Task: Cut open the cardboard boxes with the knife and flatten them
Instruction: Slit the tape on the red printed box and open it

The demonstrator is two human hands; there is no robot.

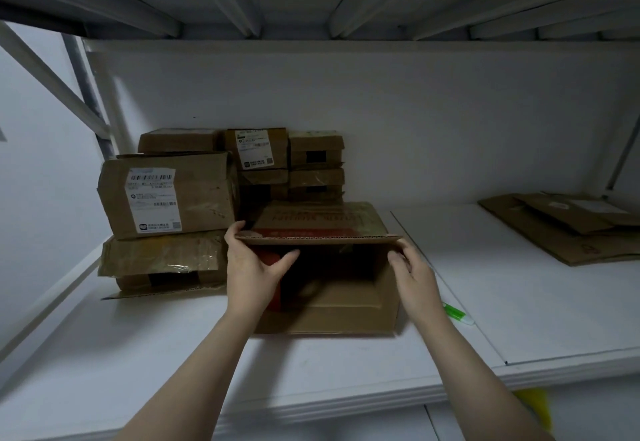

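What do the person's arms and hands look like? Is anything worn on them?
The left hand and the right hand wear no gloves, and no ring, watch or bracelet is visible. No sleeve shows on either arm as far as the picture reaches.

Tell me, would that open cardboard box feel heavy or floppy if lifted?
Probably light: the open cardboard box looks mostly empty. Likely floppy, since its near end gapes while the left hand and right hand grip its top panel.
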